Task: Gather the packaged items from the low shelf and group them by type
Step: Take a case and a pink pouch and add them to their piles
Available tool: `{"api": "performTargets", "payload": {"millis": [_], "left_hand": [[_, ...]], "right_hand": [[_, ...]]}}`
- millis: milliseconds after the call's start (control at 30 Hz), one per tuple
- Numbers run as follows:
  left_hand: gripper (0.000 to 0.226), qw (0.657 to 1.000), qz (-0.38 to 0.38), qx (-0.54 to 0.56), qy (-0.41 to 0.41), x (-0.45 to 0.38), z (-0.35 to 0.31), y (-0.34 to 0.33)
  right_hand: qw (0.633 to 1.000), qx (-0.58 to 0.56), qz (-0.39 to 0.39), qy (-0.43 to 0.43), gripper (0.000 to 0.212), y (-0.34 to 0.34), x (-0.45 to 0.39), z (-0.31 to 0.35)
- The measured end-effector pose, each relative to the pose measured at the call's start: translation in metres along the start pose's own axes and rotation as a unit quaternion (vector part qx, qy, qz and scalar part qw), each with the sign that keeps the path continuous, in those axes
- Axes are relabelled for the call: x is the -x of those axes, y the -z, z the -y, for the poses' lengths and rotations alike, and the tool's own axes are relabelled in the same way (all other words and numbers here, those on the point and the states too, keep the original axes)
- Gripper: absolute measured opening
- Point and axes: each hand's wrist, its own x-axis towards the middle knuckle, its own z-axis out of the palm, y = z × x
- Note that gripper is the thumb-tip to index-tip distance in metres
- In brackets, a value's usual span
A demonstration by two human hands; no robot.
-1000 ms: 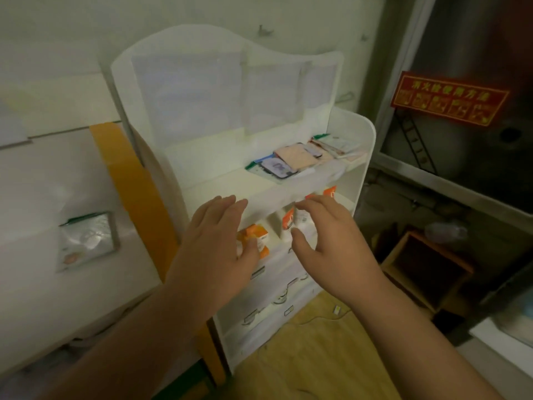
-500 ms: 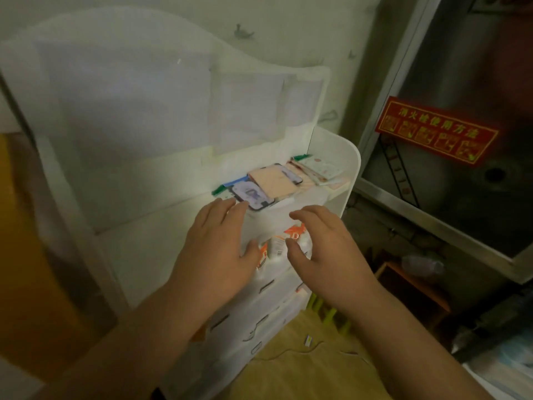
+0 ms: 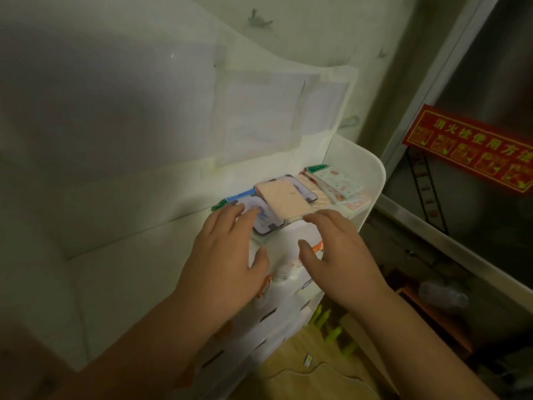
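A white shelf unit (image 3: 372, 180) carries flat packets on its upper ledge: a pink packet (image 3: 284, 199) lies on top of dark-edged printed ones (image 3: 264, 223), and white dotted packets (image 3: 339, 183) sit at the right end. My left hand (image 3: 227, 255) reaches over the ledge, its straight fingertips touching the left printed packet. My right hand (image 3: 337, 246) hovers with spread fingers at the ledge's front edge, just below the pink packet, holding nothing. Orange-and-white packages (image 3: 288, 269) show on the lower shelf between my hands.
Below the ledge the unit has white drawers with slot handles (image 3: 268, 316). A wall stands behind the unit. To the right is a dark metal cabinet with a red sign (image 3: 470, 148). A wooden box (image 3: 427, 313) and brown floor (image 3: 311, 379) lie below right.
Both hands have risen from the lower shelf's orange packages to the upper ledge. The view has moved closer to the unit, and the left fingertips now touch a printed packet.
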Motion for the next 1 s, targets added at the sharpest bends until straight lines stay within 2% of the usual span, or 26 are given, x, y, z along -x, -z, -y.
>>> {"api": "performTargets", "payload": {"millis": [367,533,600,700,833,1000], "left_hand": [[0.059,0.996,-0.020,-0.068,0.053,-0.056,0.001,-0.041],[0.060,0.989,-0.016,-0.114,0.090,-0.092,-0.010,-0.066],[0.060,0.986,-0.014,-0.126,0.106,-0.102,-0.013,-0.075],[0.060,0.982,-0.016,-0.136,0.129,-0.110,-0.016,-0.086],[0.058,0.977,-0.019,-0.144,0.154,-0.118,-0.021,-0.097],[0.058,0.970,-0.021,-0.168,0.176,-0.125,-0.027,-0.108]], "right_hand": [[0.997,-0.041,0.053,0.028,0.046,-0.052,-0.100,-0.067],[0.994,0.075,0.079,0.006,0.046,-0.073,-0.138,-0.111],[0.989,0.097,0.112,-0.014,0.053,-0.084,-0.152,-0.126],[0.985,0.041,0.159,-0.054,0.071,-0.100,-0.173,-0.144],[0.980,-0.006,0.191,-0.046,0.098,-0.115,-0.196,-0.152],[0.978,-0.040,0.201,-0.045,0.100,-0.123,-0.207,-0.156]]}}
